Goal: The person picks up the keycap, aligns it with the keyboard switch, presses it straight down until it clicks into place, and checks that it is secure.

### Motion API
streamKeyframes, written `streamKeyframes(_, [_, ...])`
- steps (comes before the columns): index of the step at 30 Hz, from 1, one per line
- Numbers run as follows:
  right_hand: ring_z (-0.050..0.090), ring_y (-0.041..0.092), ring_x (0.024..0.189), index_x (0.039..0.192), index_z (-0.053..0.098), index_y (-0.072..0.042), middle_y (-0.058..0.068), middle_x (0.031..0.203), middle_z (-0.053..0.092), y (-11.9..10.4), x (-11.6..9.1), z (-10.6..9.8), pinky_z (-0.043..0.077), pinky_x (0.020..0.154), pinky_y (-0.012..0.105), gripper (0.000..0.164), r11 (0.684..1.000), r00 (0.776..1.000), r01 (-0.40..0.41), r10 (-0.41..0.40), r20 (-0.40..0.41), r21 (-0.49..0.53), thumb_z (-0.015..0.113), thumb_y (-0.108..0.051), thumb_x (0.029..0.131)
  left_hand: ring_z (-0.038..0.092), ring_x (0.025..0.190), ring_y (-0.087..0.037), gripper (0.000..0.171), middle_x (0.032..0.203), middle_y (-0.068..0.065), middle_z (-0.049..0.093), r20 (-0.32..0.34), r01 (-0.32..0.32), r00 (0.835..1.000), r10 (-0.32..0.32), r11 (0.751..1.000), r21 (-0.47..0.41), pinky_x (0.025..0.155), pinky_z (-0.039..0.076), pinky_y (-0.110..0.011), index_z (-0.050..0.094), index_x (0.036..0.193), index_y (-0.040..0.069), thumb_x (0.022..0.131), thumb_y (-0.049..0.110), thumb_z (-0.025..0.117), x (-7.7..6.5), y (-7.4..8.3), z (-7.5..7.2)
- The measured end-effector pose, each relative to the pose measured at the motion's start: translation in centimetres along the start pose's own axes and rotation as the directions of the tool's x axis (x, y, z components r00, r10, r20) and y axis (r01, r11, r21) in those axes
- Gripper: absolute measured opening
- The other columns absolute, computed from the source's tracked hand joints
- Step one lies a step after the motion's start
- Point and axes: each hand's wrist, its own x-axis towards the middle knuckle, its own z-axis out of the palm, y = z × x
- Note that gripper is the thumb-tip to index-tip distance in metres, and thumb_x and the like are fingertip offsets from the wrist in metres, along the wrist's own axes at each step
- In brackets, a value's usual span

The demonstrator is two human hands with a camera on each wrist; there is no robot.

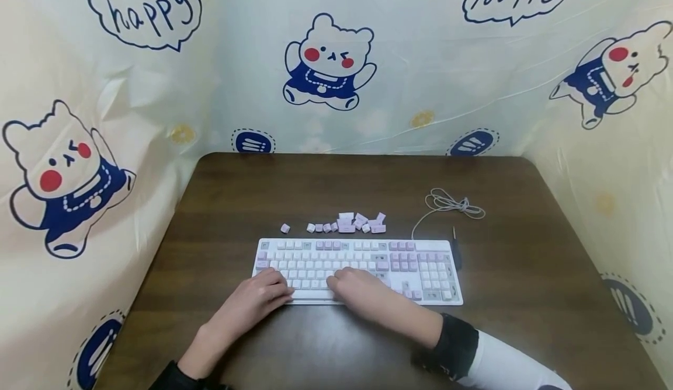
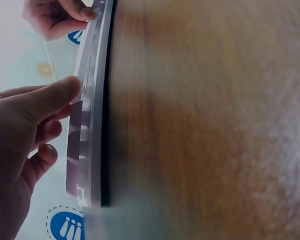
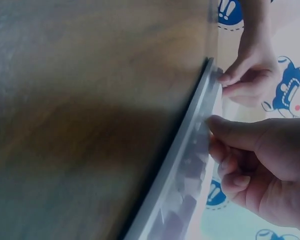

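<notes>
A white and lilac computer keyboard [image 1: 315, 264] lies on the table. Between the two hands, in its front row, runs the long white space bar [image 1: 314, 293]. My left hand [image 1: 263, 289] pinches the bar's left end with thumb and curled fingers. At the other end my right hand [image 1: 360, 291] pinches it, thumb toward the front edge. Both wrist views show the left thumb [image 2: 70, 86] and right thumb [image 3: 219, 124] at the keyboard's front row; the exact contact is partly hidden by the fingers. Behind the keyboard lie several loose lilac and white keycaps [image 1: 346, 225].
A coiled pale cable [image 1: 454, 204] runs from the keyboard's back edge. Beside the right edge lies a slim dark tool [image 1: 456, 253]. The brown wooden table [image 1: 336, 185] is surrounded by a hung sheet [image 1: 410, 75] with printed bears.
</notes>
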Motion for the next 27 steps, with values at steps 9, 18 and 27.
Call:
streamKeyframes(9, [0.058, 0.012, 0.069, 0.084, 0.065, -0.015, -0.003, 0.075, 0.063, 0.9, -1.1, -0.9, 0.051, 0.06, 0.027, 0.009, 1.0, 0.999, 0.025, -0.024, -0.045, 0.016, 0.064, -0.02, 0.091, 0.053, 0.079, -0.002, 0.009, 0.086, 0.01, 0.063, -0.066, 0.17, 0.982, -0.179, 0.978, -0.123, 0.063, 0.05, -0.021, 0.076, 0.085, 0.018, 0.078, 0.014, 0.079, -0.6, -1.2, -0.4])
streamKeyframes(18, [0.054, 0.011, 0.066, 0.082, 0.063, -0.016, -0.005, 0.072, 0.059, 2.7, -2.5, -1.8, 0.05, 0.06, 0.029, 0.011, 0.994, 0.998, -0.026, 0.032, -0.055, 0.104, 0.066, -0.023, 0.091, 0.054, 0.068, -0.011, 0.01, 0.082, -0.002, 0.063, -0.188, 0.594, 0.763, -0.619, 0.785, -0.176, 0.055, 0.048, -0.024, 0.075, 0.095, 0.009, 0.086, 0.013, 0.072, -0.6, -4.9, -0.1])
streamKeyframes(27, [0.052, 0.009, 0.064, 0.082, 0.064, -0.017, -0.006, 0.073, 0.061, 4.5, -3.0, -2.7, 0.051, 0.061, 0.027, 0.016, 0.99, 0.994, -0.095, 0.099, -0.034, 0.108, 0.064, -0.029, 0.092, 0.061, 0.052, -0.014, 0.03, 0.072, -0.011, 0.068, 0.071, 0.817, 0.538, -0.84, 0.499, -0.29, 0.047, 0.052, -0.026, 0.071, 0.1, 0.004, 0.094, 0.032, 0.062, -1.0, -7.2, -0.5])
